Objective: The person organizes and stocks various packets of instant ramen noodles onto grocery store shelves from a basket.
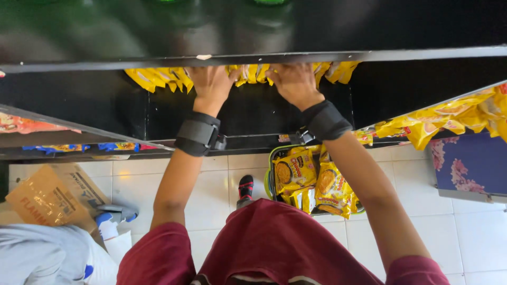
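At far left, a flattened brown cardboard box under clear plastic wrap lies on the white tiled floor. Beside it is another person's leg in pale grey trousers, with a grey and blue shoe touching the box's lower edge.

Above, a black shelf runs across the view. A row of yellow plastic snack packets stands along its back, partly hidden under the upper shelf board.

The left hand, wrist bound in a black strap band, rests among the packets in the row. Its fingers are curled forward into them; whether they are clamped on a packet cannot be determined, as the fingertips are hidden by the shelf edge.

The right hand, wearing a matching black wrist band, lies just beside the left, also against the packets. Fingers are bent down on the row; the grip itself is not visible.

Below the right forearm, a green-rimmed wire basket sits on the floor holding further yellow biscuit packets. A black and red sandalled foot stands just left of it.

At right, a slanted rack carries more yellow packets, above a blue floral box.
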